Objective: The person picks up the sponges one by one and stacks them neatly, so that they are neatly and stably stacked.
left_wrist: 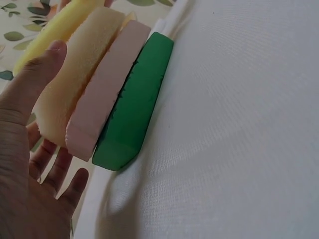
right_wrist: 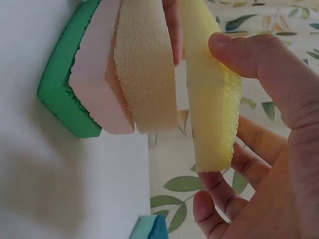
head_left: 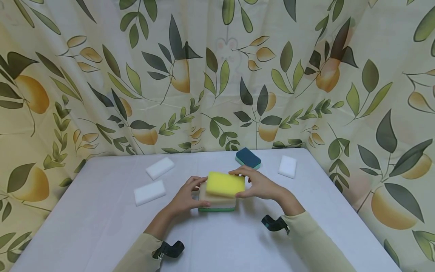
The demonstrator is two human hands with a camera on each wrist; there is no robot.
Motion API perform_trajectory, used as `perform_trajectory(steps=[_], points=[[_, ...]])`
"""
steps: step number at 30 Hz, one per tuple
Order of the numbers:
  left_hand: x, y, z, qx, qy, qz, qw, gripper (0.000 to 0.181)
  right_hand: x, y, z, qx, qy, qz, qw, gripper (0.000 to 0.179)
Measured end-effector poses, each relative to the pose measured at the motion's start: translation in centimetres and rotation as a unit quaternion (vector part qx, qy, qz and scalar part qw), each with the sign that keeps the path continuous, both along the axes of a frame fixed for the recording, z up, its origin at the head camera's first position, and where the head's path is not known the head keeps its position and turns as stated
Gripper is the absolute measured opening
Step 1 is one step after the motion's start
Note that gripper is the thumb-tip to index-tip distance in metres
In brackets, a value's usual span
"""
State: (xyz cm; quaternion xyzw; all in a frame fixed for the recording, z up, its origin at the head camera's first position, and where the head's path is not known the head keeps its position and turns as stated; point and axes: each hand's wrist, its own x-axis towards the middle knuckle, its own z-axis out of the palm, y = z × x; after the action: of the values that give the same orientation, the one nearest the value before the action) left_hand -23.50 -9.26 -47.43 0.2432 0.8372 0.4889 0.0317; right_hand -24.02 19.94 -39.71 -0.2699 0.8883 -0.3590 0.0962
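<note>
A yellow sponge [head_left: 225, 184] is pinched in my right hand [head_left: 261, 185], thumb on its near side and fingers behind. It is held over a stack, slightly tilted, with a gap below it in the right wrist view. The stack has a beige sponge [left_wrist: 82, 74] on top, a pink block [left_wrist: 107, 94] in the middle and a green block [left_wrist: 134, 99] at the bottom, on the white cloth. My left hand [head_left: 185, 195] holds the stack's left side, its thumb against the beige sponge and its other fingers round the far side.
Two white blocks, one farther back [head_left: 160, 168] and one nearer [head_left: 149, 192], lie left of the stack. Behind it lies a dark blue and teal sponge [head_left: 248, 158]. Another white block [head_left: 287, 166] lies at the back right. A patterned curtain [head_left: 217, 75] hangs behind the table.
</note>
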Motion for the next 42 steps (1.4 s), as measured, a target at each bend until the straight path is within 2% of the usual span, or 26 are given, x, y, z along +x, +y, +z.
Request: perform_trajectory(steps=[12, 42], points=[[0.0, -0.3, -0.3, 0.000, 0.002, 0.003, 1.0000, 0.082, -0.1, -0.5, -0.2, -0.005, -0.020, -0.002, 0.9998, 0.071], [-0.2, -0.2, -0.5, -0.005, -0.012, 0.003, 0.9999, 0.076, -0.6, -1.8, -0.2, 0.009, -0.020, 0.047, 0.9986, 0.067]])
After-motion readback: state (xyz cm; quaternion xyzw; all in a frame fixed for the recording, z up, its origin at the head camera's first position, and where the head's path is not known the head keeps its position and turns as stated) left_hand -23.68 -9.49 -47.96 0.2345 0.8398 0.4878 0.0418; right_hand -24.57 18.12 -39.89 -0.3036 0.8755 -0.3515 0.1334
